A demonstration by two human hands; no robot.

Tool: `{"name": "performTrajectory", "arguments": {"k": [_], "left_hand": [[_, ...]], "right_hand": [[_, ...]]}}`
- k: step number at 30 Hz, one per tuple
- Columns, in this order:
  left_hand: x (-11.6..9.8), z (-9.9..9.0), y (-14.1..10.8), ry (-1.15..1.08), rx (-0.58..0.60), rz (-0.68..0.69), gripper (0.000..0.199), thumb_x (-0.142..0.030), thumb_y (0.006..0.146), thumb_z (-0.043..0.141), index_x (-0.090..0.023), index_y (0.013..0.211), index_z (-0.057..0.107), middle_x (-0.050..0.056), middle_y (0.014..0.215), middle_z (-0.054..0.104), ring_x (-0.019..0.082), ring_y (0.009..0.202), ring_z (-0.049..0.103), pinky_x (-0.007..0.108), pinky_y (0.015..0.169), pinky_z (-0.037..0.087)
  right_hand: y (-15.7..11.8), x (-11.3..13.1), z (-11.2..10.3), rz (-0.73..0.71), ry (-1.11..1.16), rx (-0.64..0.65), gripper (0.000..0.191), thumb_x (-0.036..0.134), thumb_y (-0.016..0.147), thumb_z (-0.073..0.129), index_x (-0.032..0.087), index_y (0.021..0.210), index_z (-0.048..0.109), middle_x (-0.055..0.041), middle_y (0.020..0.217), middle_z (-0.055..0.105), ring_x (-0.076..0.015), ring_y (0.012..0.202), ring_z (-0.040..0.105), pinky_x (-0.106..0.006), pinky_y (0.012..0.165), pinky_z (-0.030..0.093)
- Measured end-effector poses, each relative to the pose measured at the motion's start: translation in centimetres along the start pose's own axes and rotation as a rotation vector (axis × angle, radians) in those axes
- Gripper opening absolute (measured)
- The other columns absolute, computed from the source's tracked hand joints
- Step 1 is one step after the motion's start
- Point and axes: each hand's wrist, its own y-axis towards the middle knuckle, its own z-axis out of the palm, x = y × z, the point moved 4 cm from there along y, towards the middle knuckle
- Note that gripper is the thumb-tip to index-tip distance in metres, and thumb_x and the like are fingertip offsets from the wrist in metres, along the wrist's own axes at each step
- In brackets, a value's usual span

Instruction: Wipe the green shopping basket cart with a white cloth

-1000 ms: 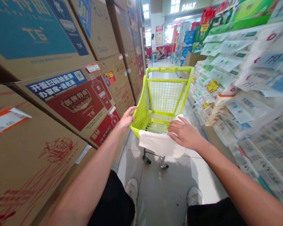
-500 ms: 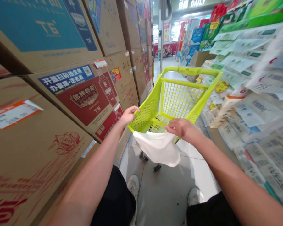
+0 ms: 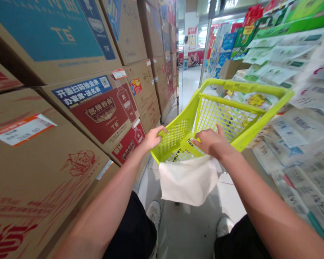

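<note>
A lime-green plastic shopping cart (image 3: 179,142) stands before me, its basket angled to the right. My left hand (image 3: 154,138) is closed round the near left corner of its rim. A white cloth (image 3: 189,181) hangs over the near edge of the basket, its lower part loose toward the floor. My right hand (image 3: 212,142) is over the near right part of the basket, just above the cloth. Its fingers are bent but apart, with one raised; I see nothing held between them. The palm side of this hand is hidden.
Stacked cardboard boxes (image 3: 102,115) with price tags line the left side. Packaged paper goods (image 3: 297,122) fill the right side. A metal post (image 3: 205,46) stands ahead in the aisle. My shoes are on the grey floor (image 3: 183,230) below the cart.
The cart has swung to the right, its far end most. The cloth now hangs more spread out and lower. My right hand has shifted slightly right and up, its fingers spreading.
</note>
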Motion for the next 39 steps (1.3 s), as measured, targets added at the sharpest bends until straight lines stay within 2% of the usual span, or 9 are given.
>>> {"name": "performTrajectory", "arguments": {"k": [2, 4, 9, 16, 21, 26, 29, 33, 39], "left_hand": [[-0.8, 0.1, 0.0, 0.083, -0.033, 0.031, 0.067, -0.015, 0.074, 0.055, -0.025, 0.140, 0.058, 0.006, 0.142, 0.066, 0.028, 0.126, 0.064, 0.040, 0.111, 0.048], [-1.4, 0.3, 0.2, 0.222, -0.031, -0.019, 0.076, -0.028, 0.083, 0.063, -0.027, 0.156, 0.042, 0.010, 0.149, 0.063, 0.032, 0.126, 0.065, 0.042, 0.106, 0.051], [-1.3, 1.3, 1.1, 0.631, 0.169, -0.277, 0.048, -0.058, 0.090, 0.065, -0.026, 0.125, 0.069, 0.013, 0.113, 0.077, 0.035, 0.108, 0.073, 0.040, 0.092, 0.056], [-1.4, 1.6, 2.2, 0.695, 0.203, -0.242, 0.041, -0.057, 0.093, 0.060, -0.030, 0.123, 0.071, 0.009, 0.116, 0.078, 0.030, 0.111, 0.073, 0.034, 0.086, 0.055], [-1.5, 1.4, 2.7, 0.699, 0.222, -0.206, 0.041, -0.055, 0.094, 0.060, -0.029, 0.123, 0.072, 0.008, 0.115, 0.079, 0.027, 0.110, 0.074, 0.030, 0.082, 0.053], [-1.4, 0.6, 3.0, 0.705, 0.239, -0.196, 0.041, -0.057, 0.094, 0.060, -0.026, 0.118, 0.073, 0.007, 0.112, 0.079, 0.025, 0.101, 0.074, 0.029, 0.076, 0.051], [-1.4, 0.0, 2.8, 0.776, 0.211, -0.184, 0.044, -0.061, 0.093, 0.060, -0.025, 0.115, 0.073, 0.009, 0.112, 0.079, 0.029, 0.103, 0.074, 0.031, 0.077, 0.051], [-1.5, -0.7, 2.3, 0.827, 0.206, -0.192, 0.043, -0.060, 0.093, 0.060, -0.027, 0.119, 0.071, 0.009, 0.114, 0.078, 0.030, 0.106, 0.074, 0.031, 0.077, 0.051], [-1.4, -1.8, 1.7, 0.851, 0.197, -0.247, 0.048, -0.065, 0.093, 0.060, -0.028, 0.121, 0.072, 0.010, 0.116, 0.078, 0.031, 0.106, 0.073, 0.033, 0.080, 0.052]], "right_hand": [[-2.0, 2.9, -0.2, -0.114, 0.074, -0.034, 0.045, 0.048, 0.107, 0.045, 0.019, 0.108, 0.080, -0.0141, 0.112, 0.079, -0.0299, 0.109, 0.070, -0.049, 0.105, 0.040], [-4.6, 6.1, -0.1, -0.238, 0.144, -0.011, 0.056, 0.056, 0.108, 0.037, 0.019, 0.101, 0.079, -0.0137, 0.102, 0.080, -0.0271, 0.096, 0.073, -0.038, 0.086, 0.047], [-9.3, 10.1, 1.6, -0.330, 0.097, 0.126, 0.078, 0.077, 0.101, 0.032, 0.016, 0.093, 0.080, -0.0166, 0.083, 0.078, -0.0266, 0.074, 0.075, -0.033, 0.062, 0.042], [-10.2, 8.1, 2.2, -0.501, 0.047, 0.103, 0.052, 0.060, 0.105, 0.050, 0.019, 0.091, 0.079, -0.0097, 0.087, 0.080, -0.0252, 0.081, 0.075, -0.036, 0.073, 0.041], [-10.7, 5.0, 1.9, -0.637, 0.184, -0.047, 0.031, 0.042, 0.108, 0.055, 0.021, 0.095, 0.074, -0.0033, 0.088, 0.078, -0.0195, 0.085, 0.071, -0.033, 0.078, 0.039], [-10.8, -0.6, 0.2, -0.532, 0.299, -0.100, 0.035, 0.047, 0.108, 0.052, 0.020, 0.107, 0.075, -0.0077, 0.092, 0.077, -0.0216, 0.087, 0.070, -0.035, 0.085, 0.044], [-10.4, -2.4, -1.0, -0.472, 0.325, -0.167, 0.043, 0.053, 0.106, 0.051, 0.018, 0.114, 0.075, -0.0121, 0.101, 0.077, -0.0263, 0.098, 0.071, -0.039, 0.093, 0.047], [-9.8, -1.8, -1.1, -0.451, 0.320, -0.286, 0.045, 0.053, 0.104, 0.054, 0.017, 0.121, 0.073, -0.0149, 0.113, 0.077, -0.0307, 0.116, 0.067, -0.044, 0.103, 0.045], [-9.4, 0.7, 1.0, -0.563, 0.294, -0.110, 0.034, 0.046, 0.107, 0.052, 0.023, 0.106, 0.078, -0.0062, 0.089, 0.077, -0.0213, 0.088, 0.071, -0.036, 0.089, 0.046]]}}
